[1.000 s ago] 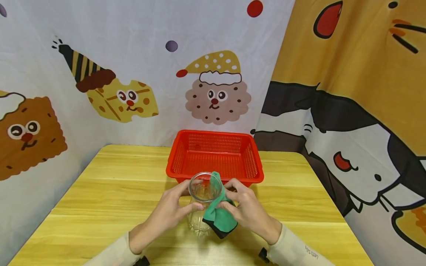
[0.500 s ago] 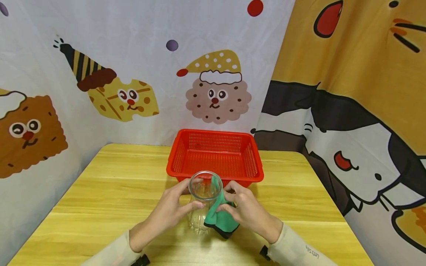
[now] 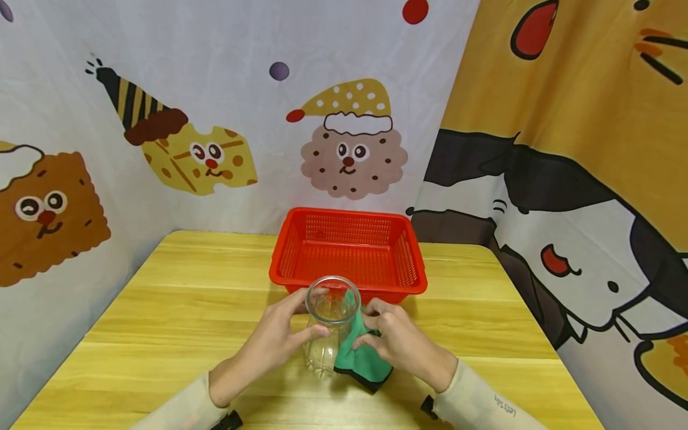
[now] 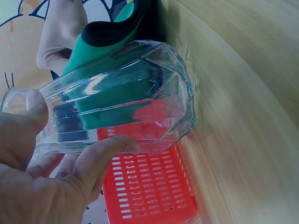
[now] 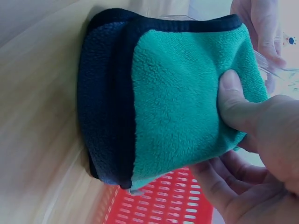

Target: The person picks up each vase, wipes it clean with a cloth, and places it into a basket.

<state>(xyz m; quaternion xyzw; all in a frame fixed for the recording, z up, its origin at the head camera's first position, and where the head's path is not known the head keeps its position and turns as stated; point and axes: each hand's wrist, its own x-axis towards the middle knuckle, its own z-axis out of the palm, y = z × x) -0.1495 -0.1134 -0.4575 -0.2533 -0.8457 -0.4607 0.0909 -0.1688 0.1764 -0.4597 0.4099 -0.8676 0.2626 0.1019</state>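
Left hand (image 3: 276, 328) grips glass jar (image 4: 121, 102), near side of red basket (image 3: 346, 230) | Right hand (image 3: 403, 337) pinches green cloth (image 5: 182, 98) beside jar | Technique: steady left grip, cloth flat along glass, seems best | Obscured: right fingers partly behind cloth; whether jar touches table (image 3: 215, 280), unclear

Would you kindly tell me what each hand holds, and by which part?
The left hand holds the glass jar by its sides below the rim; the right hand pinches the cloth near one edge.

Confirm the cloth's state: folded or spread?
Folded: in the right wrist view, black-edged layers of the cloth overlap, green over dark blue, held by the right hand.
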